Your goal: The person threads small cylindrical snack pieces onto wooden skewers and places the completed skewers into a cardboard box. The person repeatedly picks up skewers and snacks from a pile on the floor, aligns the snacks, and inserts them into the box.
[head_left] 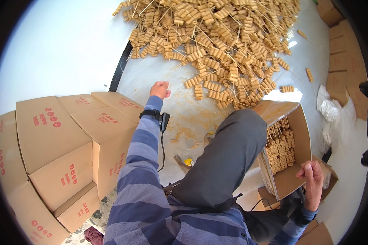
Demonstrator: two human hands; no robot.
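My left hand (160, 90) is closed with its fingers curled, and nothing shows in it. It hovers over the pale surface, just short of a big heap of ridged, golden-brown snack pieces on thin sticks (212, 53). On the right, my right hand (313, 179) is also closed, its thumb uppermost, over the near edge of an open cardboard box (301, 141). Whether its fingers grip that edge or something small cannot be made out. Inside the box, stacked skewered snacks (281, 151) lie in packed rows, their round ends toward me.
Printed cardboard cartons (57, 134) are stacked on my left. More cartons (343, 61) stand at the far right, near a crumpled clear plastic bag (335, 108). My bent knee (245, 130) rises between my hands. Crumbs (188, 126) and a small yellow item (189, 162) lie near it.
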